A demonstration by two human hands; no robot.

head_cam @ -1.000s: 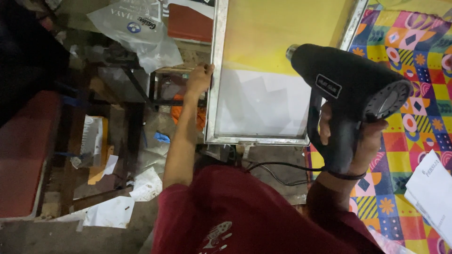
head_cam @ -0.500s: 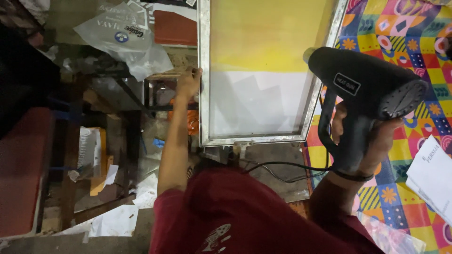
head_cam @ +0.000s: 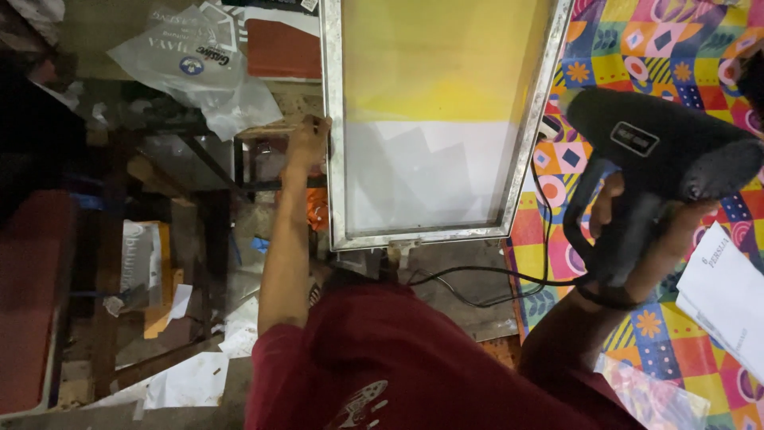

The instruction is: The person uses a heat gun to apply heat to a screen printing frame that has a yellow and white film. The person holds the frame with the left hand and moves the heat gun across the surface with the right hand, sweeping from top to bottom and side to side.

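The left hand (head_cam: 306, 143) is closed over the left rail of a metal-framed printing screen (head_cam: 334, 199), fingers wrapped round the edge near its middle, which keeps the frame steady and tilted toward the person. The screen's mesh shows 2 zones: yellow across the upper part and pale grey-white across the lower part. The right hand (head_cam: 637, 231) is clenched round the grip of a black heat gun (head_cam: 660, 147), held out to the right of the frame with its barrel pointing left toward the frame's right rail, near it but not touching. Its black cord (head_cam: 477, 275) loops below the frame's lower edge, lying slack so the tool can swing freely. A colourful patterned cloth (head_cam: 637, 48) lies under the gun, with white paper sheets (head_cam: 728, 291) at the far right. The dim left side holds what looks like crumpled plastic wrapping (head_cam: 199, 68) and scattered scraps.
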